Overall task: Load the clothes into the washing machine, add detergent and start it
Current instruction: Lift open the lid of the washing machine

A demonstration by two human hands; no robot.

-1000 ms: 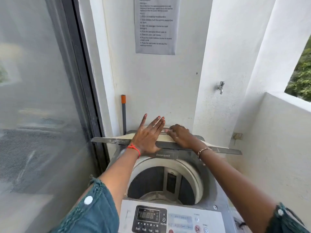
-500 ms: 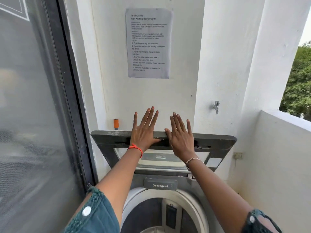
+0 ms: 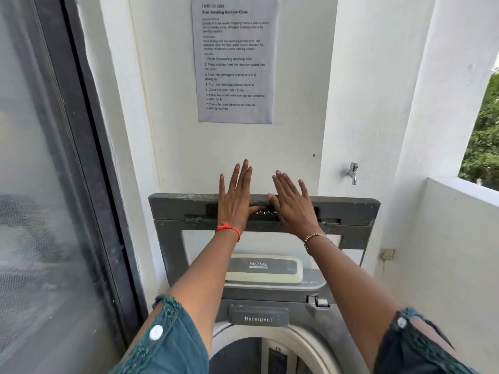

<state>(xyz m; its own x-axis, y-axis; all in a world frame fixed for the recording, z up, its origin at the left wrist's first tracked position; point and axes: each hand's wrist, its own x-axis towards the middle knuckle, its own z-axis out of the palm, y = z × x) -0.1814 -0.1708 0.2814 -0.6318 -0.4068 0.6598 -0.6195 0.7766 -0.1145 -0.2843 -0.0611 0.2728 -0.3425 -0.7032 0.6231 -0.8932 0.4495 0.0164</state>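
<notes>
The top-loading washing machine's grey lid [image 3: 178,206] stands upright against the white wall. My left hand [image 3: 235,201] and my right hand [image 3: 293,205] lie flat against its top edge, fingers spread, holding nothing. Below the lid sits the grey drawer front marked Detergent [image 3: 258,317]. Under it the round drum opening [image 3: 302,344] shows dark inside, and no clothes are visible in it. The control panel is out of view.
A glass sliding door with a dark frame [image 3: 89,163] runs along the left. A printed instruction sheet [image 3: 235,60] hangs on the wall above the lid. A tap [image 3: 352,172] sticks out at the right, beside a low white parapet [image 3: 459,238].
The lid has swung from nearly flat up to upright against the wall, with both hands pushing on it. The view has tilted up, and the control panel has dropped out of sight.
</notes>
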